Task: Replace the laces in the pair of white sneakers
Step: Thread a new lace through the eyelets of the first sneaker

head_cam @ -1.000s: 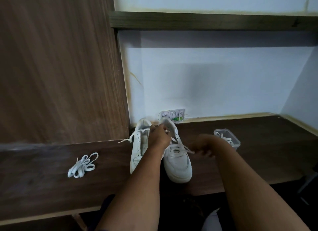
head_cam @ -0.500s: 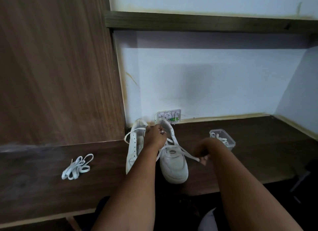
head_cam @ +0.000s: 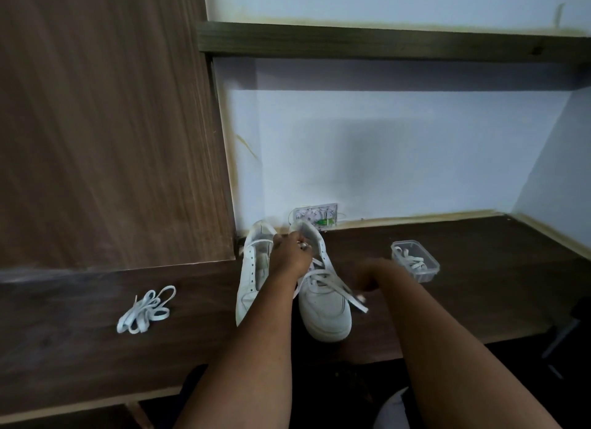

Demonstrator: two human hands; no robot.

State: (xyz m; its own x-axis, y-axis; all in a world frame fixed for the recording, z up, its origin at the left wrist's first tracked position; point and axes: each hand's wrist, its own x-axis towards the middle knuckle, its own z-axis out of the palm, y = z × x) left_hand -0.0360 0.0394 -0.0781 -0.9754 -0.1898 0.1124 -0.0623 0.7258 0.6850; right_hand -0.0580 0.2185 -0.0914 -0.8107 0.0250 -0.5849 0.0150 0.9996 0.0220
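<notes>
- Head view: two white sneakers stand side by side on the dark wooden desk (head_cam: 479, 300), heels toward the wall, toes toward the person.
- The left sneaker (head_cam: 252, 275) shows bare eyelets down its near side, with one lace strand across its top.
- The right sneaker (head_cam: 326, 304) carries a lace (head_cam: 329, 283) crossing over its tongue.
- The left hand (head_cam: 291, 252) sits over the right sneaker's collar, fingers curled; it grips the shoe's upper edge, something small and white showing at the fingertips.
- The right hand (head_cam: 367, 276) is just beside the right sneaker, fingers curled, pinching the loose lace end that runs out flat to the right of the toe.
- A bundle of loose laces (head_cam: 145, 310) lies well apart to the left on the desk.
- A clear plastic tub (head_cam: 425, 275) with more lace inside sits to the right, near the right forearm.
- A wall socket (head_cam: 316, 216) is behind the heels.
</notes>
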